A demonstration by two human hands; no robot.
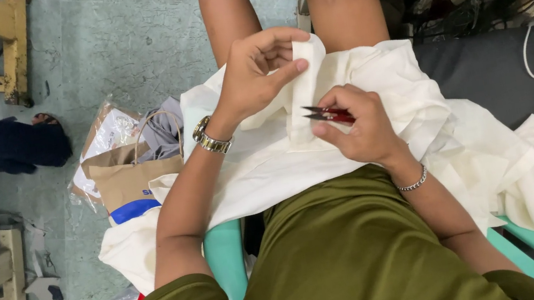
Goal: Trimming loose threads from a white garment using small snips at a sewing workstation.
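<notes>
The person wears an olive-green short-sleeved shirt (340,259) of plain, smooth cloth, with no print or pattern showing on it; the sleeves end above the elbows and leave both forearms bare. On the left wrist sits a metal wristwatch with a silver-and-gold link band (210,138), its round case turned to the outer side of the wrist. On the right wrist hangs a thin silver chain bracelet (414,183), loose against the arm. Both hands are bare, ungloved. The knees and lower legs are bare too, uncovered by any cloth.
</notes>
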